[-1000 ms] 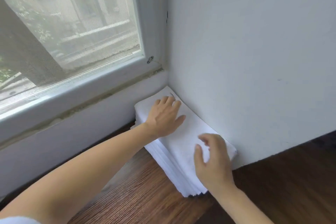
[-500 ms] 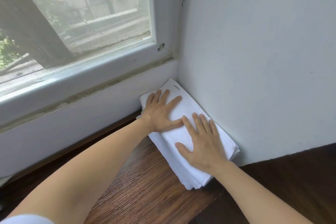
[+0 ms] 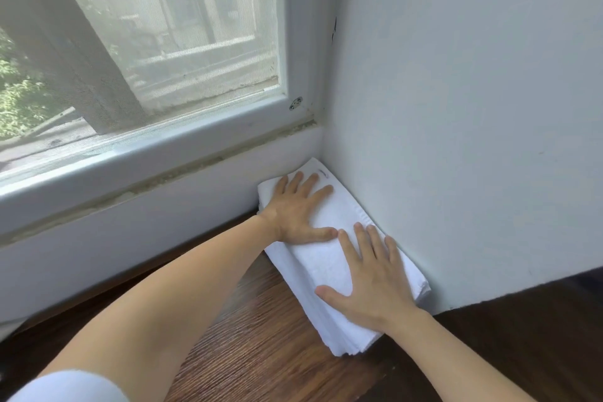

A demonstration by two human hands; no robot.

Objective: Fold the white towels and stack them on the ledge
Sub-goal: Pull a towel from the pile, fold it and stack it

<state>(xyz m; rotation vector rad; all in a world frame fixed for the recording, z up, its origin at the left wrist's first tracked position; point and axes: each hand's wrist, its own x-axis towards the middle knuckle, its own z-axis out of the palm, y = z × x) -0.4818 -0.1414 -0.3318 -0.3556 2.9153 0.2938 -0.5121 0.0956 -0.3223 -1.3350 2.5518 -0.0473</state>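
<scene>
A stack of folded white towels (image 3: 326, 263) lies on the dark wooden ledge (image 3: 261, 346), pushed into the corner where the window wall meets the side wall. My left hand (image 3: 298, 210) rests flat on the far half of the top towel, fingers spread. My right hand (image 3: 368, 281) lies flat on the near half, fingers spread and pointing toward the corner. Neither hand grips anything. The layered edges of the stack show at its near left side.
A white side wall (image 3: 473, 140) rises right against the stack. A window (image 3: 163, 42) with a white frame and sill stands above the low white wall on the left. The wooden ledge runs toward me and to the left.
My right hand came down from hovering with curled fingers to lying flat on the near half of the stack. My left hand stayed on the far half, fingers spreading flatter.
</scene>
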